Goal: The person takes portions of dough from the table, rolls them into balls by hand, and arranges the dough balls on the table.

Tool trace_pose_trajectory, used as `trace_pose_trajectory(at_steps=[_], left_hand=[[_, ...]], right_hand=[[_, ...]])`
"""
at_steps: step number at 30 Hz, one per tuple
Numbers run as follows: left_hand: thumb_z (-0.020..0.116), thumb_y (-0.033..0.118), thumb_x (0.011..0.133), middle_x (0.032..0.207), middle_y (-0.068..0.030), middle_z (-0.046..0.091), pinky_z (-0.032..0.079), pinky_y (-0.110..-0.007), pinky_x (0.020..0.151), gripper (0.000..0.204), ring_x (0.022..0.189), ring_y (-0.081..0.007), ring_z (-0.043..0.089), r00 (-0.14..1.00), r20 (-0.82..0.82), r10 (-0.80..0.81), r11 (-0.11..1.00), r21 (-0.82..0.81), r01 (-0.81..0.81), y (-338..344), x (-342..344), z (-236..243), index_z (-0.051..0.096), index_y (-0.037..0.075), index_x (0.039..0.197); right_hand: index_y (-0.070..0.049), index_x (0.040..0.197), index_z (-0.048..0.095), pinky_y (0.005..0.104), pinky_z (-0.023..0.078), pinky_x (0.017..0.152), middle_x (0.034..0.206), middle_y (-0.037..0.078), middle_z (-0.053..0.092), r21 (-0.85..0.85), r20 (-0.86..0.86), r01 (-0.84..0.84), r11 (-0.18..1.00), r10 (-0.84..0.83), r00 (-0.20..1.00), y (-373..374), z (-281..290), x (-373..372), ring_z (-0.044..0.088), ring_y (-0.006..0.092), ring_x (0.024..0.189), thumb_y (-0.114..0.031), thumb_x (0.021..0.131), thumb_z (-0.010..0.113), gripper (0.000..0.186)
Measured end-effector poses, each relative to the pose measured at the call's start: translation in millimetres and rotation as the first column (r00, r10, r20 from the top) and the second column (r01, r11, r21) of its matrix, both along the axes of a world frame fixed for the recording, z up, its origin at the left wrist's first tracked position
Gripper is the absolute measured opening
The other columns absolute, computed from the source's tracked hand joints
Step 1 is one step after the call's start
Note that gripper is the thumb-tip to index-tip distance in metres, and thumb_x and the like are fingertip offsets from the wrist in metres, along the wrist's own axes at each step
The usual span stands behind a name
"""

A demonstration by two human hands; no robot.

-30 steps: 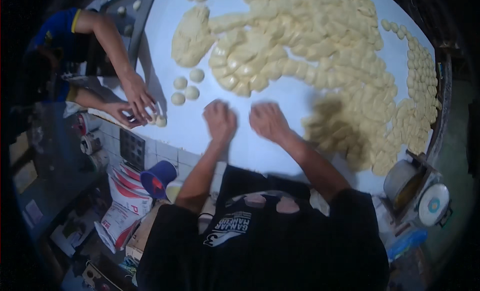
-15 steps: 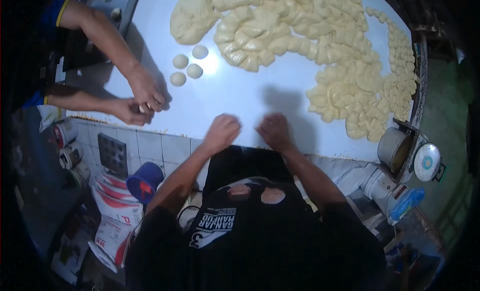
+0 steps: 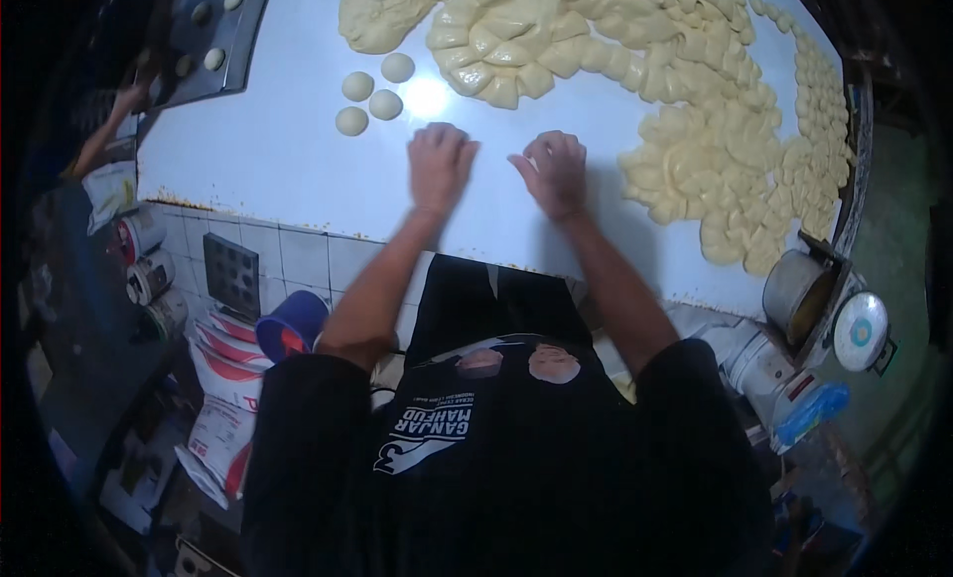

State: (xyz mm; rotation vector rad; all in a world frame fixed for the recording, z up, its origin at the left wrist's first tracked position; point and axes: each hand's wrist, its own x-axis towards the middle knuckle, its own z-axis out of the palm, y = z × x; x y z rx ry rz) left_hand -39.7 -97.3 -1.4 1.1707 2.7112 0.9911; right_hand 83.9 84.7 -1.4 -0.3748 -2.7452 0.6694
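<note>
My left hand (image 3: pixel 440 170) is cupped palm down over the white tabletop (image 3: pixel 328 185), fingers curled and thumb held out to the side. Whatever lies beneath its palm is hidden. Level with it on the right, my right hand (image 3: pixel 558 177) is curled the same way, and a bit of pale dough seems to show between its thumb and fingers. Beyond my left hand lie several round dough balls (image 3: pixel 385 104) in a small group. A large mass of cut, glossy yellow dough (image 3: pixel 710 165) spreads to the far right, and a smooth dough lump (image 3: pixel 387 16) sits at the back.
A dark metal tray (image 3: pixel 233 51) with spaced dough balls stands at the far left, with a co-worker's arm (image 3: pixel 104 130) beside it. Small dough pieces (image 3: pixel 819 110) line the right edge. Below the table are a blue bucket (image 3: pixel 293 319), sacks (image 3: pixel 223 378) and a pot (image 3: pixel 794 284).
Both my hands have moved forward from the table's near edge onto its surface. The co-worker's hands have left the tabletop toward the tray. The view has shifted slightly.
</note>
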Motion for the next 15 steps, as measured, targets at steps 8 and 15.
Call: trace_pose_trajectory(at_steps=[8, 15], left_hand=[[0.080, 0.022, 0.091, 0.100, -0.0131, 0.066, 0.047, -0.052, 0.085, 0.020, 0.095, -0.0382, 0.060, 0.998, -0.009, 0.065, 0.992, -0.103, -0.066, -46.1, -11.0, 0.6, 0.066, 0.008, 0.093], [0.078, 0.021, 0.093, 0.106, -0.0155, 0.066, 0.045, -0.052, 0.093, 0.020, 0.106, -0.0403, 0.059, 0.997, 0.022, -0.072, 0.994, 0.083, 0.070, -90.1, 21.6, -21.4, 0.068, 0.007, 0.103]], right_hand=[[-0.011, 0.093, 0.065, 0.0488, 0.047, 0.082, 0.099, 0.010, 0.064, 0.076, 0.095, -0.306, 0.949, 0.299, 0.950, 37.1, -9.0, 34.0, 0.060, 0.0317, 0.095, -0.032, 0.084, 0.086, 0.031], [-0.012, 0.092, 0.065, 0.0475, 0.046, 0.081, 0.096, 0.009, 0.063, -0.018, -0.086, -0.434, 0.901, 0.431, 0.898, 40.9, -23.9, 84.8, 0.059, 0.0324, 0.093, -0.031, 0.084, 0.086, 0.030]])
